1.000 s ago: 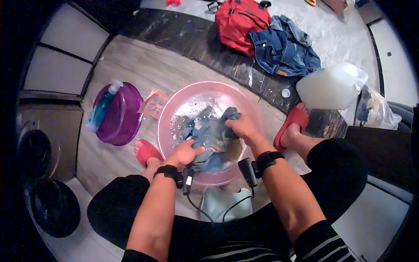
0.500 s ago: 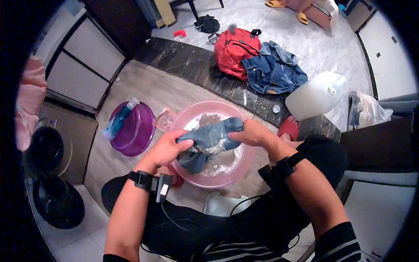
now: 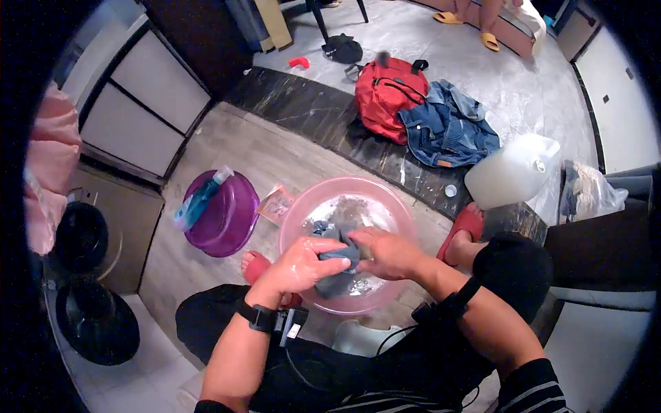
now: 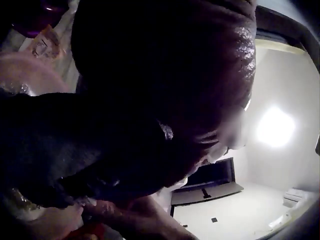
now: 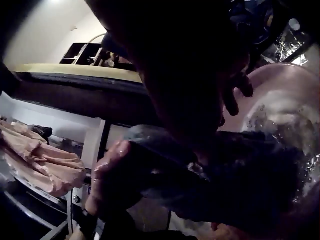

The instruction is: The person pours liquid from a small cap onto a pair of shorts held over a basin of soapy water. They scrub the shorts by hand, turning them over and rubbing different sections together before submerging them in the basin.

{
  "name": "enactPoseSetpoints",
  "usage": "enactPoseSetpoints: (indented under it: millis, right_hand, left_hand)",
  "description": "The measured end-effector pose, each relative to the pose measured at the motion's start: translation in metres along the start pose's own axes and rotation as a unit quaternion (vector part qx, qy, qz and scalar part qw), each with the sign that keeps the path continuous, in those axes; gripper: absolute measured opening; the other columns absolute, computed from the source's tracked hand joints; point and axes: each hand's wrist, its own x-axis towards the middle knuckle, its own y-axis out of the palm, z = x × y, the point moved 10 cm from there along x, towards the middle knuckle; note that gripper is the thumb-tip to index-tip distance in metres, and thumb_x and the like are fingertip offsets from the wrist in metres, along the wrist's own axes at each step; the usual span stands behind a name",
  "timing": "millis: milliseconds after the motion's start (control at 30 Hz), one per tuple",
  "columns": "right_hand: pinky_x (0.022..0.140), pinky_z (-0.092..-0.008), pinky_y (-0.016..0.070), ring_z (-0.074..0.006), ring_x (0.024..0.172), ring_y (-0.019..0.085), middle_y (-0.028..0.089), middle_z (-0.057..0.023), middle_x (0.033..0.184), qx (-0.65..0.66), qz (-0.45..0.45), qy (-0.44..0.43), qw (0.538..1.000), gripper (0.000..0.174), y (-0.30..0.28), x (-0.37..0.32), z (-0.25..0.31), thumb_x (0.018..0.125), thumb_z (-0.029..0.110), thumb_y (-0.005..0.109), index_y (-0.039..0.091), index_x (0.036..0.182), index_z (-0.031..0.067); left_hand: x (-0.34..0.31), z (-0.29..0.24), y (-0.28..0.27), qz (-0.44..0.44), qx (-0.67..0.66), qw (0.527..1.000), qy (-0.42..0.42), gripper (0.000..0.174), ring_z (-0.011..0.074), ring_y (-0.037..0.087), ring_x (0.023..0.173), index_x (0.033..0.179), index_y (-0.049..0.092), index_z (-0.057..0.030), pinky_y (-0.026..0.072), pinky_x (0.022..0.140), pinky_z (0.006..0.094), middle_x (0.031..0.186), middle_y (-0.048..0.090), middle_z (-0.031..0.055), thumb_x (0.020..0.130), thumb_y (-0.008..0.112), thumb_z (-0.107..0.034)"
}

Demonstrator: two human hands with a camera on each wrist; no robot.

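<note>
A wet blue-grey cloth [image 3: 335, 283] is bunched between both hands above a pink basin [image 3: 293, 206] of sudsy water, its lower part hanging into the basin. The left hand [image 3: 303, 265] grips the cloth from the left, wet with suds, thumb across it. From the right, the right hand [image 3: 385, 255] holds the same cloth, close to the left fingertips. In the right wrist view, dark wet cloth [image 5: 215, 175] spreads below the right hand [image 5: 195, 90], with the left hand [image 5: 112, 165] on its far edge. The left wrist view shows the left hand [image 4: 170, 75] in deep shadow.
A purple basin [image 3: 241, 227] with a blue bottle [image 3: 200, 201] stands at left, beside a packet [image 3: 277, 204]. Beyond are a red backpack [image 3: 389, 103], a denim jacket [image 3: 447, 131] and a white jug [image 3: 513, 172]. A pale stool [image 3: 361, 337] is near the legs.
The hands first worked low in the basin, then lifted the cloth and stretched it between them. Now they have come together, bunching it. The head view has also shifted.
</note>
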Motion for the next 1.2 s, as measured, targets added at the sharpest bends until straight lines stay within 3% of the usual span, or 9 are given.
enactPoseSetpoints:
  millis: [100, 367, 567, 667, 767, 867, 1000, 1133, 1200]
  right_hand:
    - [0.094, -0.0383, 0.0430, -0.0332, 0.110, 0.054, 0.057, -0.0181, 0.116, -0.005, 0.073, -0.008, 0.997, 0.055, 0.013, 0.013, -0.010, 0.078, 0.025, 0.067, 0.053, 0.126, 0.0023]
    - [0.067, -0.0281, 0.0474, -0.0103, 0.073, 0.055, 0.063, -0.0010, 0.082, 0.362, -0.080, 0.145, 0.917, 0.031, -0.033, 0.004, -0.029, 0.079, 0.024, 0.062, 0.065, 0.101, 0.0020]
    - [0.069, -0.0283, 0.0479, -0.0112, 0.075, 0.057, 0.063, -0.0014, 0.083, 0.398, -0.138, 0.111, 0.900, 0.030, -0.047, 0.000, -0.009, 0.077, 0.022, 0.062, 0.064, 0.100, 0.0025]
    - [0.069, -0.0223, 0.0446, -0.0048, 0.076, 0.054, 0.061, 0.0024, 0.088, 0.451, -0.101, 0.102, 0.881, 0.023, -0.049, -0.002, 0.013, 0.078, 0.010, 0.063, 0.062, 0.099, 0.0022]
    - [0.073, -0.0282, 0.0496, -0.0123, 0.079, 0.060, 0.065, -0.0026, 0.090, 0.464, -0.121, 0.069, 0.875, 0.031, -0.047, 0.000, 0.010, 0.074, 0.016, 0.062, 0.064, 0.102, 0.0027]
    - [0.073, -0.0282, 0.0496, -0.0129, 0.078, 0.061, 0.065, -0.0026, 0.092, 0.569, -0.160, 0.055, 0.805, 0.030, -0.056, -0.001, 0.004, 0.073, 0.013, 0.061, 0.063, 0.102, 0.0033]
    - [0.069, -0.0308, 0.0500, -0.0161, 0.072, 0.060, 0.063, -0.0039, 0.083, 0.654, -0.182, 0.056, 0.732, 0.022, -0.072, 0.002, -0.024, 0.075, 0.015, 0.059, 0.060, 0.095, 0.0060]
    - [0.066, -0.0319, 0.0490, -0.0163, 0.070, 0.060, 0.062, -0.0039, 0.080, 0.648, -0.221, 0.233, 0.691, 0.025, -0.059, -0.003, -0.077, 0.084, 0.030, 0.064, 0.058, 0.091, 0.0067]
    - [0.066, -0.0293, 0.0481, -0.0139, 0.074, 0.060, 0.064, -0.0044, 0.086, 0.572, -0.247, 0.234, 0.746, 0.032, -0.061, -0.008, -0.082, 0.085, 0.033, 0.066, 0.061, 0.097, 0.0045]
  left_hand:
    - [0.004, 0.009, -0.004, 0.004, -0.025, 1.000, 0.003, 0.032, 0.0102, 0.058, 0.086, 0.108, 0.065, 0.0033, 0.0475, 0.077, 0.0267, 0.093, 0.067, 0.0050, 0.085, 0.068, -0.019]
    - [0.014, 0.047, -0.029, -0.024, -0.110, 0.993, -0.042, 0.037, 0.0102, 0.057, 0.089, 0.114, 0.062, -0.0004, 0.0468, 0.081, 0.0279, 0.098, 0.065, 0.0023, 0.085, 0.070, -0.021]
    - [0.025, 0.083, 0.003, 0.046, -0.150, 0.986, -0.048, 0.054, 0.0108, 0.056, 0.098, 0.127, 0.053, -0.0033, 0.0454, 0.089, 0.0287, 0.108, 0.063, 0.0021, 0.078, 0.075, -0.011]
    - [0.030, 0.083, 0.000, 0.001, -0.099, 0.994, -0.045, 0.055, 0.0118, 0.056, 0.100, 0.128, 0.052, -0.0037, 0.0450, 0.090, 0.0285, 0.111, 0.062, 0.0035, 0.078, 0.074, -0.010]
    - [0.031, 0.049, -0.016, -0.086, 0.108, 0.990, 0.020, 0.055, 0.0129, 0.055, 0.102, 0.128, 0.051, -0.0033, 0.0449, 0.089, 0.0287, 0.114, 0.062, 0.0053, 0.078, 0.073, -0.010]
    - [0.045, 0.085, -0.014, -0.090, 0.151, 0.981, 0.083, 0.051, 0.0150, 0.056, 0.102, 0.128, 0.050, -0.0020, 0.0452, 0.089, 0.0288, 0.115, 0.061, 0.0061, 0.082, 0.070, -0.010]
    - [0.044, 0.094, 0.001, -0.054, -0.097, 0.994, -0.011, 0.043, 0.0122, 0.057, 0.096, 0.125, 0.051, 0.0007, 0.0453, 0.087, 0.0274, 0.110, 0.063, 0.0037, 0.085, 0.064, -0.010]
    - [0.034, 0.079, -0.008, -0.051, -0.268, 0.962, 0.000, 0.040, 0.0091, 0.059, 0.090, 0.121, 0.053, 0.0023, 0.0467, 0.083, 0.0251, 0.106, 0.064, 0.0042, 0.083, 0.060, -0.007]
    - [0.032, 0.073, -0.022, -0.081, -0.337, 0.937, 0.034, 0.041, 0.0112, 0.061, 0.090, 0.120, 0.054, 0.0024, 0.0480, 0.082, 0.0259, 0.105, 0.064, 0.0061, 0.080, 0.059, -0.005]
